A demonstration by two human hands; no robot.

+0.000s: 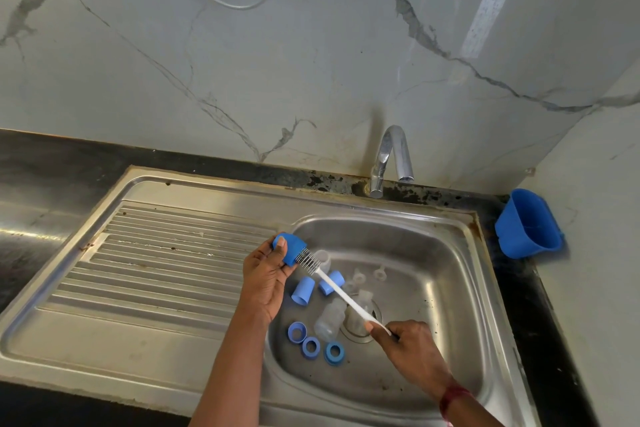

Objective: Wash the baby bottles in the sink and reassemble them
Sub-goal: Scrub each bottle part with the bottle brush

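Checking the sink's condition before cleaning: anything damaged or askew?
Yes. The seam behind the tap looks rusty and flaking, with more rust at the right rear corner of the sink. The blue tub on the right seems tilted against the wall.

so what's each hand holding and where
Left hand grips a blue plastic cap by its sides; right hand pinches the white bottle brush at its handle end.

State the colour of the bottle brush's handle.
The brush handle is white; the head view shows it best.
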